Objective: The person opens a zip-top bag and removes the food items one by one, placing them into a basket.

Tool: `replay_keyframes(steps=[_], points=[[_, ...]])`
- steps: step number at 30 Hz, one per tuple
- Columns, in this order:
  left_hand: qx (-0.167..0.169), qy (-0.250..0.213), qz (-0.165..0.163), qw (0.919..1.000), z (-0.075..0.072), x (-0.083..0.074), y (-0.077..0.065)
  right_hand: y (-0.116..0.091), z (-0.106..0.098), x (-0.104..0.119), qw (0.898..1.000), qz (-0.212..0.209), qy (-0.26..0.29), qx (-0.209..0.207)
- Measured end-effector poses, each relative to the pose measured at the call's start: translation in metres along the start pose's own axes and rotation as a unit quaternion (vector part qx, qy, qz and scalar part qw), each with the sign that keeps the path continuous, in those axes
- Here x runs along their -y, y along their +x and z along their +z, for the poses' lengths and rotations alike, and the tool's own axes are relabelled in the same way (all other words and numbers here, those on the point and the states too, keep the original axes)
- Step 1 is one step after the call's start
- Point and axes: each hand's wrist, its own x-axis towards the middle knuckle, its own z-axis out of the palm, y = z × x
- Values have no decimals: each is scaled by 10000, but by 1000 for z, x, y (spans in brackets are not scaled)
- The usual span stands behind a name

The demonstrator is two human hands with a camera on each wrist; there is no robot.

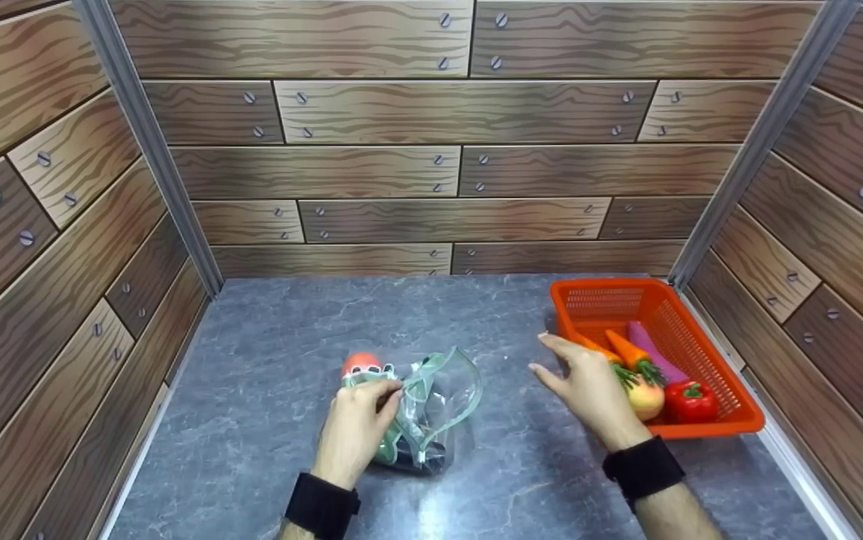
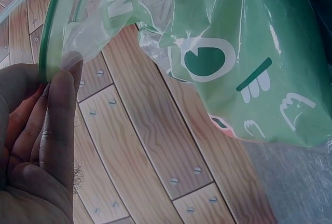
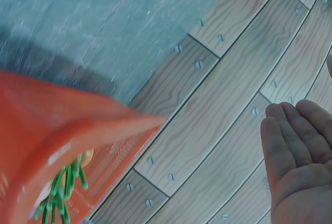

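My left hand [image 1: 353, 429] pinches the edge of a clear and green zip bag [image 2: 228, 63] between thumb and fingers. The bag's mouth gapes toward the right, and green and white printing covers its side. A red-orange round thing [image 1: 361, 364] shows at its far left end, and something dark lies at the near end; their kinds are unclear. To the right, my right hand [image 1: 589, 386] hovers beside the orange plastic basket [image 1: 748, 420] with its fingers extended, holding nothing. In the right wrist view that palm [image 3: 303, 167] is bare.
Inside the basket lie carrots [image 1: 626, 349], a long purple vegetable [image 1: 657, 356], a yellow-red round fruit [image 1: 646, 399] and a red bell pepper [image 1: 691, 403]. Wood-patterned panels [image 1: 371, 112] wall the grey marbled table [image 1: 274, 322] at the back and both sides.
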Motion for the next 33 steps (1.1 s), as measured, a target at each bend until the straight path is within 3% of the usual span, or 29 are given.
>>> replay_keyframes(steps=[6, 14, 33], points=[[8, -52, 3, 10000, 1, 0, 1, -4, 11, 9, 9997, -219, 62, -47], [32, -105, 12, 9999, 1, -1, 1, -6, 24, 22, 9992, -14, 250, 317], [106, -193, -29, 9998, 1, -2, -2, -14, 59, 54, 9963, -290, 494, 634]])
